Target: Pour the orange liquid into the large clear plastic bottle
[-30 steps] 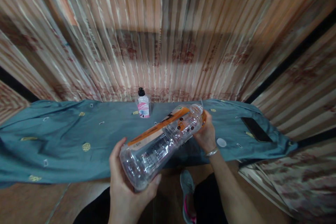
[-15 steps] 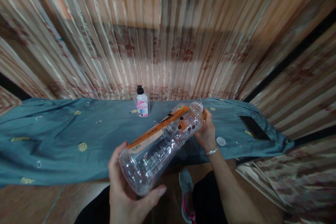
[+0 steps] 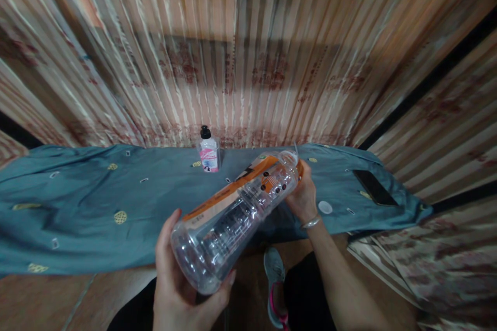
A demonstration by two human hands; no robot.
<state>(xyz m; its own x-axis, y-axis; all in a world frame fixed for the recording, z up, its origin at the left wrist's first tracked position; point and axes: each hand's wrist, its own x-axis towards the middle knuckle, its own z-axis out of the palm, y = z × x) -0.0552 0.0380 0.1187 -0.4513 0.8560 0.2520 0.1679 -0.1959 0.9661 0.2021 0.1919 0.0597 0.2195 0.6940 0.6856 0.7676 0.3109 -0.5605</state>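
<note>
A clear plastic bottle [image 3: 236,222] with an orange and black label is held tilted in front of me, its base toward the lower left and its neck toward the upper right. My left hand [image 3: 186,289] cups the base, thumb on the near side and fingers on the far side. Around the neck end closes my right hand [image 3: 305,194], its fingers partly hidden behind the plastic. The bottle's mouth looks uncapped. On the cloth to the right of my right wrist lies a white round disc [image 3: 325,207], perhaps a cap.
A small white and pink bottle with a black top [image 3: 209,152] stands at the back of the blue-green cloth [image 3: 85,191]. A dark phone [image 3: 375,187] lies flat at the right. Patterned curtains [image 3: 217,51] hang behind and at the sides.
My left hand and the base of the bottle have shifted slightly left and down. My right hand keeps its hold at the neck. The whole view has drifted a little.
</note>
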